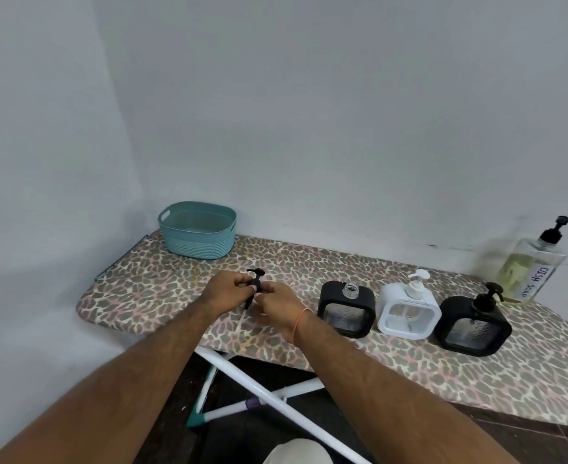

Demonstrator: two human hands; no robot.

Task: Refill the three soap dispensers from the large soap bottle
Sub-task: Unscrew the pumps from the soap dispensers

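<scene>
Three square soap dispensers stand in a row on the ironing board [148, 296]. The left black dispenser [346, 311] has its neck uncovered, with no pump on it. The white dispenser [408, 313] and the right black dispenser [475, 326] keep their pumps. A black pump head [255, 283] with a clear dip tube is held over the board to the left of the row. My left hand [230, 289] and my right hand [277, 304] both grip it. The large clear "DISH SOAP" bottle [532, 266] with yellowish liquid stands at the far right, pump on.
A teal plastic basket [197, 231] sits at the board's back left corner against the wall. The board has a leopard-print cover, and its white legs [259, 393] cross below the front edge. Grey walls close in behind and to the left.
</scene>
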